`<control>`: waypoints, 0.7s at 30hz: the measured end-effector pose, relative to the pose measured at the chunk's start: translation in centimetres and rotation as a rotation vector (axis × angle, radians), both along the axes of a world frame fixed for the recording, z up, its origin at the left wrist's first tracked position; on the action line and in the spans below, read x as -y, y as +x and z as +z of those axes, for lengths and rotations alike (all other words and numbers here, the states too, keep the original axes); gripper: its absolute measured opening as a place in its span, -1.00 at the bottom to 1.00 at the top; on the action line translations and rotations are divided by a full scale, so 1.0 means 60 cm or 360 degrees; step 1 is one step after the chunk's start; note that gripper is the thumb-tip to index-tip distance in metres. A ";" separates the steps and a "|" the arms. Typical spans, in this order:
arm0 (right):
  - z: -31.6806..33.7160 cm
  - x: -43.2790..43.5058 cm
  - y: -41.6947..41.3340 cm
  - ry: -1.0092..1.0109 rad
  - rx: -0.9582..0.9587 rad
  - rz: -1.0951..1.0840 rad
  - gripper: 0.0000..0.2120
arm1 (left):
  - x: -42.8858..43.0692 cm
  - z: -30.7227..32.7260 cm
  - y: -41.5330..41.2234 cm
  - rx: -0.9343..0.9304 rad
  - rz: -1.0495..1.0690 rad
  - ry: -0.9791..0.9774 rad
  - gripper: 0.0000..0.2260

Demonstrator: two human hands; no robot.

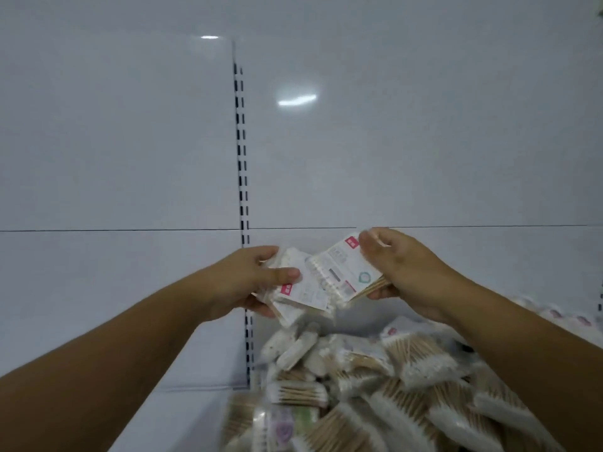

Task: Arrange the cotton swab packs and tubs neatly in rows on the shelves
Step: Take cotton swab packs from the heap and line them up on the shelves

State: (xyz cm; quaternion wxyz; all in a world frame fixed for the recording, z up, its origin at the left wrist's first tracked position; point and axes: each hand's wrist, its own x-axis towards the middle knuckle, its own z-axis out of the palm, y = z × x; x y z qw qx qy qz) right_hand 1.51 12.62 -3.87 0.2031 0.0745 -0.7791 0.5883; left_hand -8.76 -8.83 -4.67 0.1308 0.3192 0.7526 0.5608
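Both hands are up in front of the white back panel (pixel 130 141), just to the 3 o'clock side of the slotted upright (pixel 240 158). The left grip (pixel 241 282) is clenched on a small stack of flat packs (pixel 295 296), thumb on top and fingers underneath. We cannot tell how many packs that stack holds. The right grip (pixel 403 265) is grasping a single pack (pixel 346 272) by its 3 o'clock edge, fingers curled over the top and thumb below, with the printed label facing us. The two loads meet in the middle, where the single pack's 9 o'clock edge overlaps the stack.

Below them, from 5 to 6 o'clock of the view, a loose pile of swab packs (pixel 375 386) lies jumbled on the shelf (pixel 182 419). Cotton heads and wooden sticks point every way, and nothing there is in a row yet. We cannot make out any tubs for certain in the blur.

We judge these packs to be very light. Their thin glossy film should slide easily against its neighbours, so a loosely held stack may fan out. The sticks inside give stiffness along their length, but a pack will likely flex across them. We would take hold across the flat faces, thumb on one and fingers on the other. We would then square the edges before setting the lot down toward 12 o'clock, against the back panel.
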 end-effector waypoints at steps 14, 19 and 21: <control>-0.145 0.734 -0.122 0.0081 0.0586 0.0994 -0.85 | 0.738 -0.169 0.135 0.0199 0.1025 0.0255 -0.54; -0.188 0.941 -0.139 -0.0156 0.0615 0.1071 -0.83 | 0.938 -0.215 0.158 0.0466 0.1447 0.0764 -0.87; -0.200 0.999 -0.159 -0.0288 0.0660 0.1101 -0.85 | 1.006 -0.224 0.163 0.0426 0.1577 0.0762 -0.85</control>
